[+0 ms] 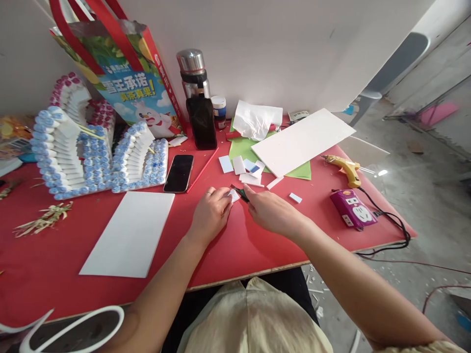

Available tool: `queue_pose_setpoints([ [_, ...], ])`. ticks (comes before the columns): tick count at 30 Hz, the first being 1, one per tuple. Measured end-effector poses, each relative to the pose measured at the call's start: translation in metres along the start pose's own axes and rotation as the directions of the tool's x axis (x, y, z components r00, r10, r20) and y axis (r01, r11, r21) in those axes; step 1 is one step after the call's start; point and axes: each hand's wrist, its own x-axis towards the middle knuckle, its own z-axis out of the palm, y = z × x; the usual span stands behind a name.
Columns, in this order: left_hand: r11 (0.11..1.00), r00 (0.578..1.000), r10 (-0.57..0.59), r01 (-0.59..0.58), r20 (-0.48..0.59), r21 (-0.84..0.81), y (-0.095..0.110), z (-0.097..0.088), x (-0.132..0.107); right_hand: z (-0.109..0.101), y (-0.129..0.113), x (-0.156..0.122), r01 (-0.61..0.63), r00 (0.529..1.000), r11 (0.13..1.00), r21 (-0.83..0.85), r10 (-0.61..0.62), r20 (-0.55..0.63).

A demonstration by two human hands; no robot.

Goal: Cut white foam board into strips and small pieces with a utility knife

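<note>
My left hand (210,213), a ring on one finger, pinches a small white foam-board piece (234,196) against the red tabletop (253,250). In my right hand (271,212) is a dark utility knife (241,193), its blade end pointing left over that piece, with the index finger stretched along it. Whether the blade touches the piece I cannot tell. Just beyond the hands lie several small white and pale blue pieces (239,165). A small pale block (295,197) rests apart, to the right of my right hand.
Left of my hands are a white sheet (128,235), a phone (178,173) and blue-and-white models (140,157). A flask (193,73) and bag (136,93) stand behind. To the right are a large white board (303,142), yellow glue gun (344,167) and purple power socket (353,210).
</note>
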Motion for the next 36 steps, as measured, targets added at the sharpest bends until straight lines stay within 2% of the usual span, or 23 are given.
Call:
queue_pose_setpoints([
  [4, 1.000, 1.000, -0.005, 0.004, 0.010, 0.010, -0.001, 0.001, -0.001, -0.001, -0.004, 0.001, -0.003, 1.000, 1.000, -0.029, 0.003, 0.004],
  [11, 1.000, 1.000, 0.009, -0.009, -0.002, -0.010, 0.002, -0.003, 0.002, -0.016, -0.020, 0.002, 0.002, 0.998, 0.989, -0.149, 0.008, 0.068],
  [19, 1.000, 1.000, -0.021, 0.021, 0.012, 0.008, 0.001, -0.001, 0.001, -0.020, -0.017, -0.004, 0.036, 0.997, 0.982, -0.188, -0.022, 0.072],
  [27, 1.000, 1.000, -0.025, 0.025, 0.011, -0.018, 0.001, -0.001, 0.001, -0.013, -0.012, -0.014, 0.049, 0.997, 0.979, -0.197, -0.038, 0.060],
  [36, 1.000, 0.999, -0.010, 0.010, -0.044, -0.014, -0.001, 0.003, 0.002, 0.007, -0.010, -0.035, -0.018, 0.996, 0.976, -0.216, 0.037, 0.083],
])
